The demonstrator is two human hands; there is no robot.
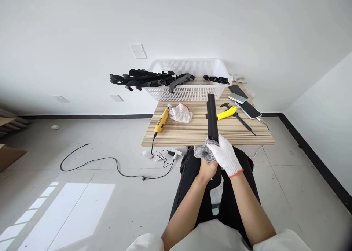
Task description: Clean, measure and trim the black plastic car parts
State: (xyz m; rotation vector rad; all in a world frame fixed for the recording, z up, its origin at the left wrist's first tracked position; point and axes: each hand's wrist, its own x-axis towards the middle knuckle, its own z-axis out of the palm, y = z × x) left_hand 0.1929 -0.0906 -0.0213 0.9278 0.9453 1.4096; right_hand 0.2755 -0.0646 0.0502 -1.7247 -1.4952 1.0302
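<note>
A long black plastic strip points away from me over the front edge of the table, its near part running down between my hands. My left hand, bare, is closed around its lower part, with the fingers mostly hidden. In a white knitted glove with an orange cuff, my right hand presses a grey fluffy cloth against the strip. The cloth bunches just above my left hand. Beyond the strip lies a yellow-handled tool, partly covered by it, beside a black caliper.
A white plastic basket at the back of the table carries several black strips, overhanging left. A yellow corded rotary tool lies near a white glove. Phones rest at right. A black cable crosses the floor.
</note>
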